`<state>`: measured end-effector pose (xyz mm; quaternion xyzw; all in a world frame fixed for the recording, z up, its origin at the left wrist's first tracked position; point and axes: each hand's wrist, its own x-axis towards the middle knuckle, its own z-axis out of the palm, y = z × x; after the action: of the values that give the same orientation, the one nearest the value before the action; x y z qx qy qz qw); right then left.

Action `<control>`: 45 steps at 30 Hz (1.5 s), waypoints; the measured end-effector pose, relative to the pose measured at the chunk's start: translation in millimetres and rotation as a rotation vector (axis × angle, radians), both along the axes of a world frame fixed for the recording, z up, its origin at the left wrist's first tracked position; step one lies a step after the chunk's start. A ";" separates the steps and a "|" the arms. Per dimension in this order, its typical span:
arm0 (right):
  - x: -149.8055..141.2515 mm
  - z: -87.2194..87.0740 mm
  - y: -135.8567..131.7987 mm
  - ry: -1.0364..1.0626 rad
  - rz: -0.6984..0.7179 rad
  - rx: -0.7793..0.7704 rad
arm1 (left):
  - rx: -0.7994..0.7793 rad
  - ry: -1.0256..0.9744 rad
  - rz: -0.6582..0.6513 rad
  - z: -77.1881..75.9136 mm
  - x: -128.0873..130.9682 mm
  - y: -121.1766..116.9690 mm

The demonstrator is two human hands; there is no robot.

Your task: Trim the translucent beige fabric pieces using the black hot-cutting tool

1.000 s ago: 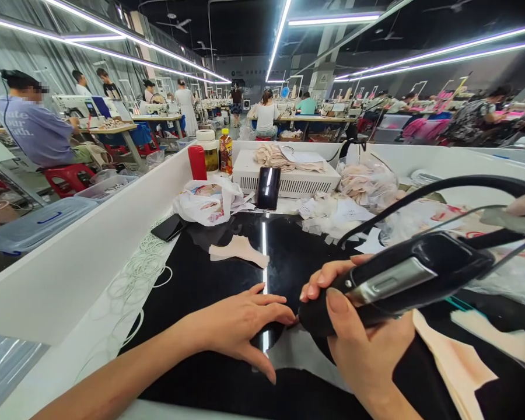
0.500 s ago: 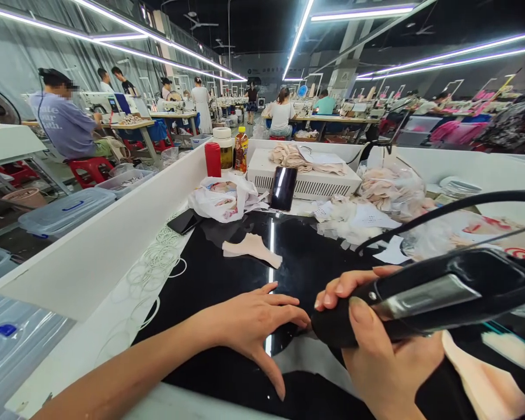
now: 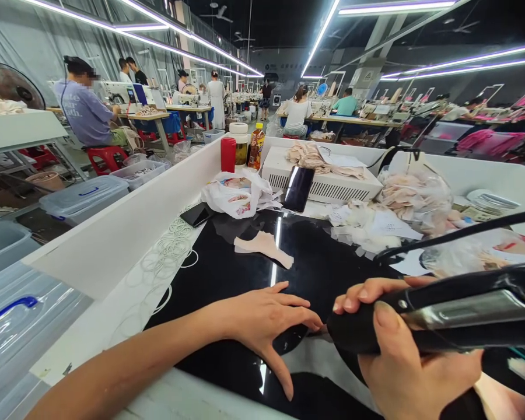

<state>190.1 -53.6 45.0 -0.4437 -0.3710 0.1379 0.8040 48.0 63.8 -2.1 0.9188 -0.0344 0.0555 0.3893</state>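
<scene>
Black handheld tool, gripped by the right hand, was over the black counter. The left hand lay with fingers splayed, index fingertip just beside the blunt nose; a slip or a tug from the cable could have hurt it. The counter shone glassily; beyond lay a thin, curved, beige piece.

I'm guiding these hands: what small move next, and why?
Perhaps ease the left hand slightly back: its index fingertip appears right by the nose of the black, silver-striped handheld tool gripped by the right hand over the glossy black work surface.
</scene>
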 end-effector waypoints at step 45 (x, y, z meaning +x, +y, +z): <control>19.5 15.8 -14.9 -0.014 -0.063 0.030 | 0.205 -0.140 -0.038 5.4 -12.3 12.6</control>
<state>209.6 -68.6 60.8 -0.4439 -0.3646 0.1038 0.8119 35.7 76.4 3.3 0.9468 -0.0843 0.1084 0.2911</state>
